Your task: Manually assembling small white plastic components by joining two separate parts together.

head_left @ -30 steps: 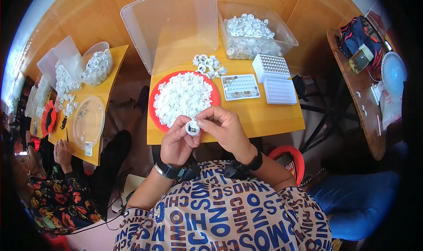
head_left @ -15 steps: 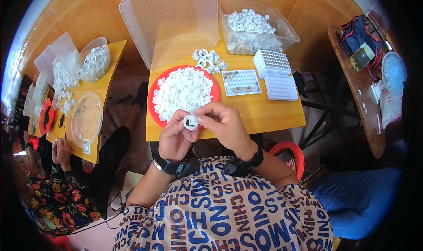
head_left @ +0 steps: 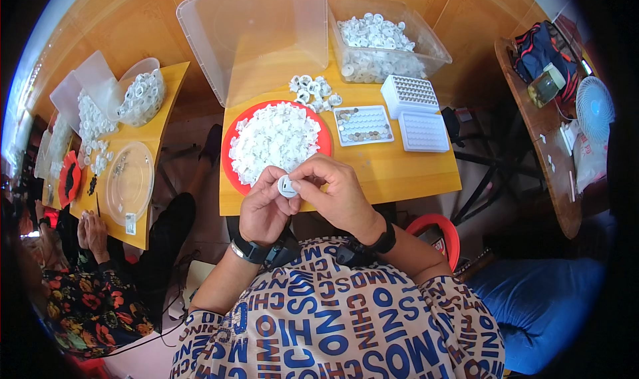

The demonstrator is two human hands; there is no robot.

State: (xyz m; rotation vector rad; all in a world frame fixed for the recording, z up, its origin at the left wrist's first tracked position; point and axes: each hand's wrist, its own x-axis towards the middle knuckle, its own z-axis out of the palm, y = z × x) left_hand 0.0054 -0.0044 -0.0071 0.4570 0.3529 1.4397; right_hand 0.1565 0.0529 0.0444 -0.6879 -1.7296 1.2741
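Observation:
A small round white plastic part (head_left: 287, 187) with a little dark slot in its face is held up just off the table's near edge. My left hand (head_left: 265, 206) grips it from the left, fingers curled behind and around it. From the other side, the thumb and forefinger of my right hand (head_left: 336, 194) pinch at its upper right edge. Just beyond my hands, a red round tray (head_left: 325, 143) is heaped with small white plastic pieces (head_left: 273, 139). To its right lies a white slotted tray (head_left: 364, 125) with coin-like discs in some of its slots.
Loose white rings (head_left: 311, 91) lie behind the red tray. A clear bin (head_left: 432, 53) of white parts stands behind stacked white trays (head_left: 409, 96). A clear lid (head_left: 253, 39) leans at the back. At left, a co-worker's hands (head_left: 93, 236) rest by another table (head_left: 166, 106).
The larger dark opening on the round part's face has given way to a mostly white face with a small slot. Both hands have stayed almost in place.

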